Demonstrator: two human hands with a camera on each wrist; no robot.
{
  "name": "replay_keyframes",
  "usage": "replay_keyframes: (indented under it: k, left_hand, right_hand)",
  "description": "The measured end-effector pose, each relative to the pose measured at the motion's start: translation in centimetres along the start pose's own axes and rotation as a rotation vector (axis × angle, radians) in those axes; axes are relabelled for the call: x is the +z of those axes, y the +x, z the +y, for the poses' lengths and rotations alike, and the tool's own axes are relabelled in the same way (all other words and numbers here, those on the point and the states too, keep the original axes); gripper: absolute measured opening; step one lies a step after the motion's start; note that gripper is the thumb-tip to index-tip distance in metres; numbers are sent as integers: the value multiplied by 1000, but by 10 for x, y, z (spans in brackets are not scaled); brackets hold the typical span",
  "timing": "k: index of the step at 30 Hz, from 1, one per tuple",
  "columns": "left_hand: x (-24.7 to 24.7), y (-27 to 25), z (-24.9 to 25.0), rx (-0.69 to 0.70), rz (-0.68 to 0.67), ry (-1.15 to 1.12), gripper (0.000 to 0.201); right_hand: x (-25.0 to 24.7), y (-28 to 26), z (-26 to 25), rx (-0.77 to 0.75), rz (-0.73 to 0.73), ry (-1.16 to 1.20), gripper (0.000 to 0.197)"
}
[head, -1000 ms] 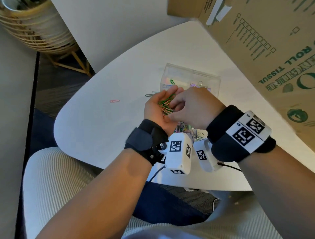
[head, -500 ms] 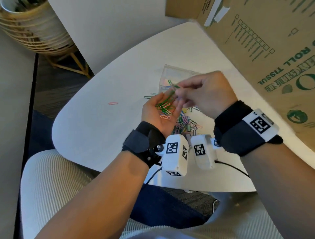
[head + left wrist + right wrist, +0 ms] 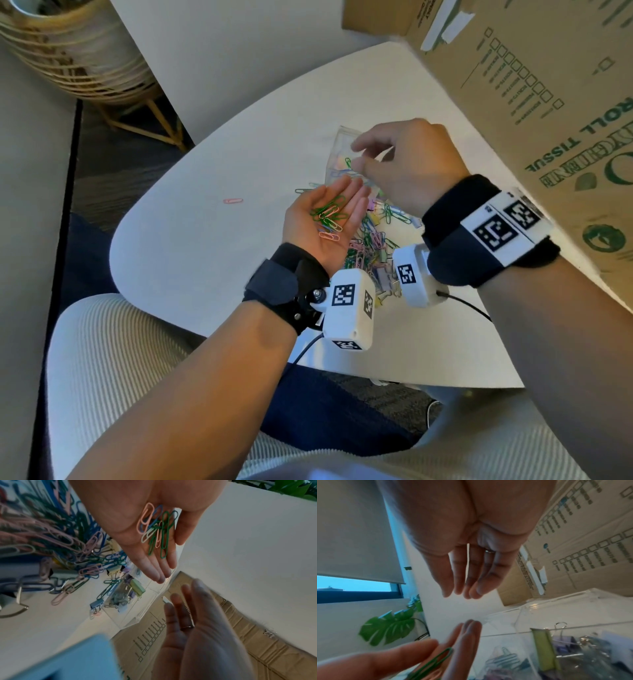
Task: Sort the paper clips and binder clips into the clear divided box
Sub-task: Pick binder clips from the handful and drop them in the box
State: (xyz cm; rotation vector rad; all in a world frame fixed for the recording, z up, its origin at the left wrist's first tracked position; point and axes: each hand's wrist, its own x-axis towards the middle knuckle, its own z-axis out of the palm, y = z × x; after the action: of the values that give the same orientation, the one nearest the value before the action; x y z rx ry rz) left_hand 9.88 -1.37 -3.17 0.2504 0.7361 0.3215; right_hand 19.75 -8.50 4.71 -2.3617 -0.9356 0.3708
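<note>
My left hand is held palm up above the white table, fingers straight, with several green, pink and blue paper clips lying loose on the palm. My right hand hovers over the clear divided box, fingers spread and holding nothing. One compartment of the box holds binder clips; another holds a few paper clips. A mixed pile of paper clips and binder clips lies on the table under and between my wrists.
A large cardboard box stands close on the right, just behind the clear box. A single pink paper clip lies alone on the table to the left. A wicker plant stand is on the floor at far left.
My right hand pinched a green paper clip off the left palm, carried it out over the clear box and spread its fingers. The left hand has flattened, palm up.
</note>
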Motion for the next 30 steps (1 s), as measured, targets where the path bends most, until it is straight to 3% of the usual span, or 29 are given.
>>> replay_keyframes:
  k: [5,10,13,17,22,30]
  left_hand:
    - [1,2,-2,-1,-37,-16,34]
    - [7,-1,-1,-30,-110,26,49]
    - [8,-1,-1,-39,-129,46,55]
    - [9,4,1,-48,-148,11,55]
    - [11,6,-5,-61,-157,-3,51]
    - [8,7,-6,-58,-168,6,44]
  right_hand:
    - [10,-29,-4,-147,-211,-92,24]
    - [20,-31,5,-164,-224,-216,33]
    - [23,-31,6,-151,-220,-246,29]
    - [23,-30,5,-206,-228,-285,25]
    - [24,-32,0,-228,-312,-307,39]
    - [19,-27,2,-184,-231,-257,14]
